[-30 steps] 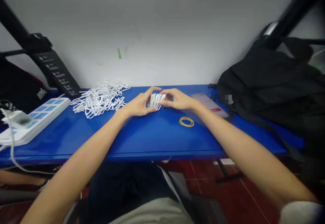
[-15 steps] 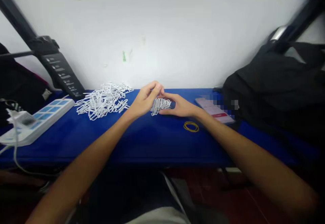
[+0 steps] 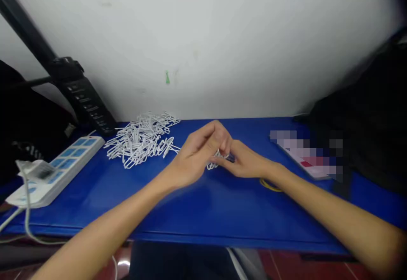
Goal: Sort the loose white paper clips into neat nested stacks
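Observation:
Near the middle of the blue table, my two hands meet over a small row of white bent-wire pieces (image 3: pixel 212 165). My right hand (image 3: pixel 246 159) curls round the row from the right, thumb along its near side. Fingers of my left hand (image 3: pixel 199 155) are bent and pinched together just above it; whatever lies between them is hidden. Most of the row is covered by the hands. To the left lies a loose pile of the same white wire pieces (image 3: pixel 140 140). Yellow rubber bands (image 3: pixel 269 185) lie partly beneath my right wrist.
A white power strip (image 3: pixel 60 165) with a plugged-in adapter and cable lies on the left of the table (image 3: pixel 197 212). At the right is a flat pinkish phone-like object (image 3: pixel 302 155), beside a dark bag (image 3: pixel 365 119). A white wall (image 3: pixel 222 59) rises behind.
The view has shifted, so the table sits lower and closer. My left hand has closed in over the row of wire pieces, hiding most of it. My right hand still curls round it.

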